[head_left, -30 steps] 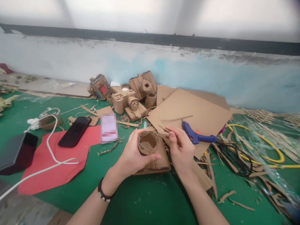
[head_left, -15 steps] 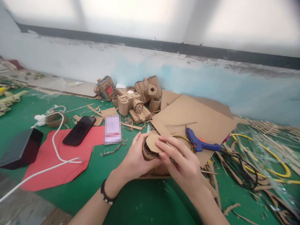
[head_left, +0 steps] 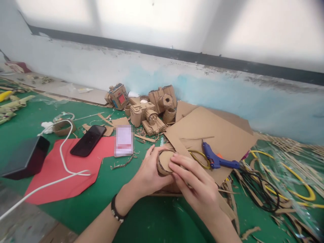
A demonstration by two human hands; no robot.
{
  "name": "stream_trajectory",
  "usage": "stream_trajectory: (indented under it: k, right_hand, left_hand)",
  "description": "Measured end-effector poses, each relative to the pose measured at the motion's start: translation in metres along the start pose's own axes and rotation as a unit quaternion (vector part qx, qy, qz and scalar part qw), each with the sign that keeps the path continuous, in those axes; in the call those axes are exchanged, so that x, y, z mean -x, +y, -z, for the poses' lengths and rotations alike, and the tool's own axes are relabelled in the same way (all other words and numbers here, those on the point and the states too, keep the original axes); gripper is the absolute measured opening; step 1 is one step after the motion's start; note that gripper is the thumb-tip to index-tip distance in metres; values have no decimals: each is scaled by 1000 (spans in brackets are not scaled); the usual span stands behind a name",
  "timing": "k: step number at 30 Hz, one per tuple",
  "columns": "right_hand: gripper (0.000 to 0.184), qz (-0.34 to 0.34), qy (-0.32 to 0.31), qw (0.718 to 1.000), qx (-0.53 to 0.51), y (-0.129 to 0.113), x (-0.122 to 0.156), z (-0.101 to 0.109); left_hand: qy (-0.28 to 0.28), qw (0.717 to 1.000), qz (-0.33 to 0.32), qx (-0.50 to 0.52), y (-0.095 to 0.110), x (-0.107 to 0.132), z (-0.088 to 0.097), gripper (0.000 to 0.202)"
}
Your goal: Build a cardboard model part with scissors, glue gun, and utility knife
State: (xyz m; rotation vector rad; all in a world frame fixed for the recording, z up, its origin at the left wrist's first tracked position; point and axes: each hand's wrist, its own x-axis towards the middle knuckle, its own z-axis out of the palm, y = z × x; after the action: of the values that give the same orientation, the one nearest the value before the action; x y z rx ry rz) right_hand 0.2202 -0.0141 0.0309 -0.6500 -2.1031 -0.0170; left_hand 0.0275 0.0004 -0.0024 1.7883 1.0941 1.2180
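Note:
My left hand (head_left: 149, 172) is wrapped round a short cardboard ring (head_left: 161, 166), holding it over the green mat. My right hand (head_left: 196, 184) presses a round cardboard disc (head_left: 166, 160) onto the ring's open end, fingers closed over its edge. Both hands sit just in front of a flat cardboard piece lying on the mat. A blue glue gun (head_left: 217, 160) lies on a large cardboard sheet (head_left: 212, 135) a little to the right of my right hand.
Cardboard camera models (head_left: 149, 108) stand at the back by the wall. A black phone (head_left: 88, 140) and a white cable (head_left: 60, 168) lie on red paper (head_left: 63, 175) at left, beside a dark box (head_left: 22, 157). Black and yellow cords (head_left: 268, 189) and cardboard scraps crowd the right.
One second ago the ring stood open in my left hand and my right hand held a thin strip. Now my right hand holds a disc over the ring's opening.

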Motion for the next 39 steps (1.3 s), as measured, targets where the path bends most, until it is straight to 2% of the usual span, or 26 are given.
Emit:
stream_trajectory:
  k: [5,11,20,22,25,29,31,35,39]
  right_hand:
    - [41,14,-11,1000,-18,2,6,2]
    - [38,60,11,997,40,6,14,-2]
    - [47,66,-14,998,11,11,2,-2]
    - [47,38,-17,999,-14,9,-1,-1]
    - [40,-43,-13,996,-76,4,-6,1]
    - [24,-181,-50,971,-148,-3,-15,5]
    - [21,-234,-68,955,-169,-3,-18,6]
    - [33,-289,-102,919,-247,6,-22,4]
    - [39,-301,-118,894,-309,11,-27,0]
  left_hand:
    - [-7,1000,-12,-8,0,0,0,61]
    - [-10,1000,-20,-7,2,-1,-1,60]
    - [17,1000,1,5,-7,2,-4,65]
    - [15,1000,0,5,-8,1,-4,66]
    - [4,1000,-10,3,-6,0,-3,65]
    - [3,1000,-17,-5,-3,0,-3,62]
    - [6,1000,-9,-9,-2,1,-3,63]
    - [6,1000,8,-9,-2,2,-3,63]
    - [10,1000,14,9,-2,1,-3,67]
